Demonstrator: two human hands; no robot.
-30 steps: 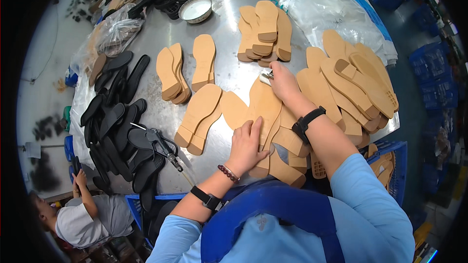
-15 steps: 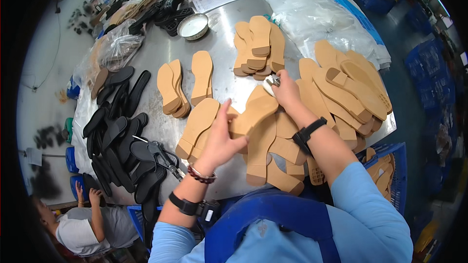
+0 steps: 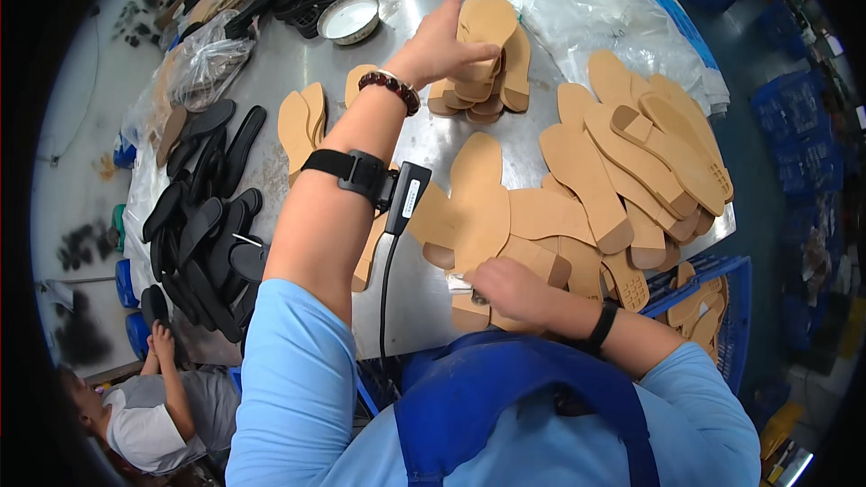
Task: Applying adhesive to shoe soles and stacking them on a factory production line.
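My left hand [image 3: 439,47] reaches out to the far stack, its thumb across a tan shoe sole [image 3: 496,18] and its index finger along the edge. That sole lies over a pile of tan soles [image 3: 516,90]. Close to the table's near edge, my right hand [image 3: 510,290] is closed around a white cloth [image 3: 458,283]; a small dark metal piece shows by its fingertips. Under and beyond this hand spread several overlapping tan soles [image 3: 480,198], some with brown heel ends. My left forearm partly covers other tan soles [image 3: 296,131] on the left.
Black soles [image 3: 203,225] are heaped on the left of the metal table [image 3: 419,320]. A bowl of white liquid [image 3: 350,18] stands at the back. More tan soles [image 3: 649,153] and plastic bags [image 3: 577,27] lie right. A blue crate [image 3: 735,320] adjoins the table; another person [image 3: 171,415] is at lower left.
My left hand has moved forward from the middle of the table to the far stack. My right hand has drawn back toward me with the white cloth. My view has shifted slightly.
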